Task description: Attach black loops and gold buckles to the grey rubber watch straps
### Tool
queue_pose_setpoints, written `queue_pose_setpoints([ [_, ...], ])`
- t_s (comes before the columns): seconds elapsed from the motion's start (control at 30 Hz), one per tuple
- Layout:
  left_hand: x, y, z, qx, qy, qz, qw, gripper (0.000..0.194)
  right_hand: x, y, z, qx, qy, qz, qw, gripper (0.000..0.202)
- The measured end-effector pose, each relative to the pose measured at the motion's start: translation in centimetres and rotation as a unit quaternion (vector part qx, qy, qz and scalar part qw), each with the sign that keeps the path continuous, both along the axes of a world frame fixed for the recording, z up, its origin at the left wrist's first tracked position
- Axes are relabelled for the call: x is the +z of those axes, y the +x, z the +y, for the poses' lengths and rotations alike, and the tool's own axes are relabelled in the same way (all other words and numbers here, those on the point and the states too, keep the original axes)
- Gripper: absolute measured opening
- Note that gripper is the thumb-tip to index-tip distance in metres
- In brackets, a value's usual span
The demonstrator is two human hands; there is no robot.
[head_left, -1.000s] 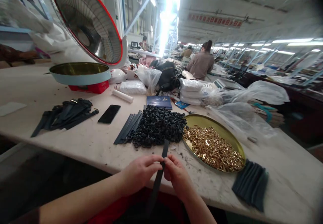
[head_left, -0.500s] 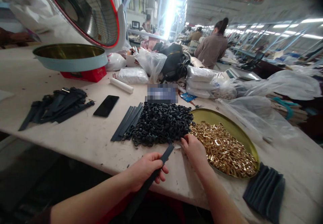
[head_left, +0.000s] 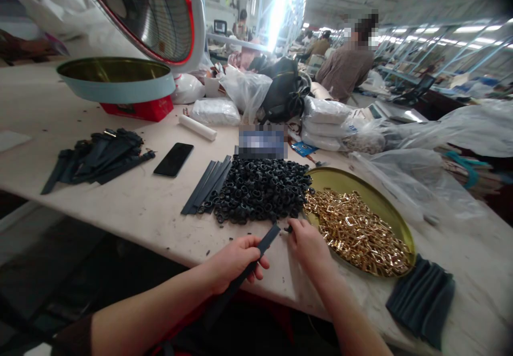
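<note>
A flat dark strap (head_left: 270, 237) is pinched in my left hand (head_left: 240, 260), its end pointing up and away from me and its length trailing below the table edge. My right hand (head_left: 308, 242) is closed at the fingertips on a small black loop (head_left: 288, 229), a short gap to the right of the strap's end. Just beyond both hands lies a heap of black loops (head_left: 260, 190). Beside my right hand, a round golden tray (head_left: 379, 195) holds many gold metal buckles (head_left: 360, 233).
Several dark straps (head_left: 206, 185) lie left of the heap, near a phone (head_left: 173, 159). More straps (head_left: 100, 155) are piled at far left, folded dark strips (head_left: 420, 300) at right. Behind stand a fan (head_left: 160, 19), a round tin (head_left: 116, 86), and plastic bags (head_left: 246, 91).
The view has shifted slightly. My right fingertips have drawn back a little from the heap's edge, and a small black loop now shows between them. The left hand still holds the strap.
</note>
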State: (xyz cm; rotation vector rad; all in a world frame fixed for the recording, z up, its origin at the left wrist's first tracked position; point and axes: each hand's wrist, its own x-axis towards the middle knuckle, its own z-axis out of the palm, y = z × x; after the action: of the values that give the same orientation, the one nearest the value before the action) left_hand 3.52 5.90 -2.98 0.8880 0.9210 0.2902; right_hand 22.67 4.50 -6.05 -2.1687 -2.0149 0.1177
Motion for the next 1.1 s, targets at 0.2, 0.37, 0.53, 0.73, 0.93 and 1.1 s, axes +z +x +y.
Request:
queue_pose_setpoints([
  [0.2, -0.4, -0.9, -1.4, -0.005, 0.073, 0.021, 0.997, 0.018, 0.0, -0.2, -3.6, 0.052, 0.070, 0.018, 0.996, 0.036],
  [0.37, 0.0, -1.6, -2.3, 0.002, 0.092, 0.038, 0.995, 0.018, 0.2, 0.2, -4.4, -0.054, 0.065, 0.063, 0.994, 0.026],
  [0.53, 0.0, -1.7, -3.2, -0.021, 0.126, 0.057, 0.990, 0.018, 0.0, -1.1, -4.5, -0.043, 0.039, 0.089, 0.994, 0.010],
  [0.73, 0.4, -1.9, -3.5, -0.090, 0.279, 0.098, 0.951, 0.014, 0.3, -1.8, -5.6, -0.021, 0.038, 0.180, 0.983, 0.014],
  [0.93, 1.8, -1.7, -2.9, -0.114, 0.464, 0.162, 0.863, 0.026, 2.3, -3.8, -6.8, -0.015, -0.012, 0.564, 0.826, 0.027],
  [1.1, 1.3, -2.0, -2.8, -0.142, 0.475, 0.202, 0.845, 0.027, 2.1, -4.5, -6.8, -0.067, -0.045, 0.675, 0.733, 0.026],
])
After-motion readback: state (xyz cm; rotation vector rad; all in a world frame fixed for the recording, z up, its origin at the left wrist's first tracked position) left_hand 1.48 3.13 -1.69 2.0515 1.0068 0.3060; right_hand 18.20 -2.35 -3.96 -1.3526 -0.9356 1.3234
